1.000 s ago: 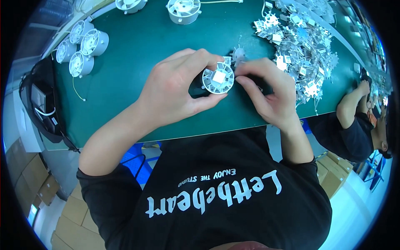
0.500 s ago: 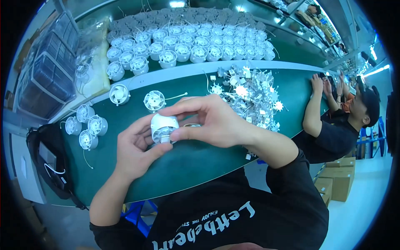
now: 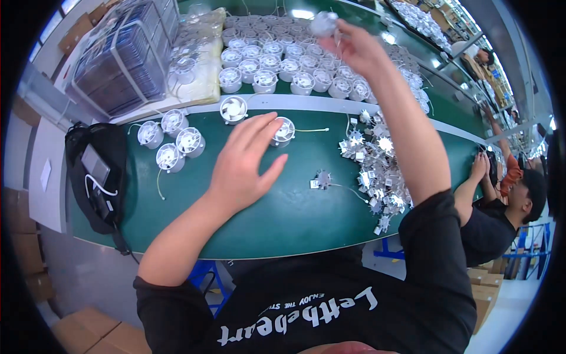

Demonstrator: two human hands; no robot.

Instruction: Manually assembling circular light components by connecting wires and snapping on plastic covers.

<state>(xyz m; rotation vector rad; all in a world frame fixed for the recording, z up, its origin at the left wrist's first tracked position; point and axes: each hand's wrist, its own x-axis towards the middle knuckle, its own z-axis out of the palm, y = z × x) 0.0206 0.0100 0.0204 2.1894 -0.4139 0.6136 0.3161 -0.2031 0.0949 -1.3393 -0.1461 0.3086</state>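
At the top centre of the frame the right hand (image 3: 354,44) is raised, fingers closed around a small round white fan housing (image 3: 323,22), blurred and pale grey-white, held above the rows of similar round white fan units (image 3: 283,65) at the back of the green worktop (image 3: 295,218). The left hand (image 3: 244,162) hovers open and empty over the middle of the worktop, fingers spread, its fingertips just beside another white fan (image 3: 283,131) with a thin wire. A heap of silvery spiked metal parts (image 3: 377,171) lies to the right.
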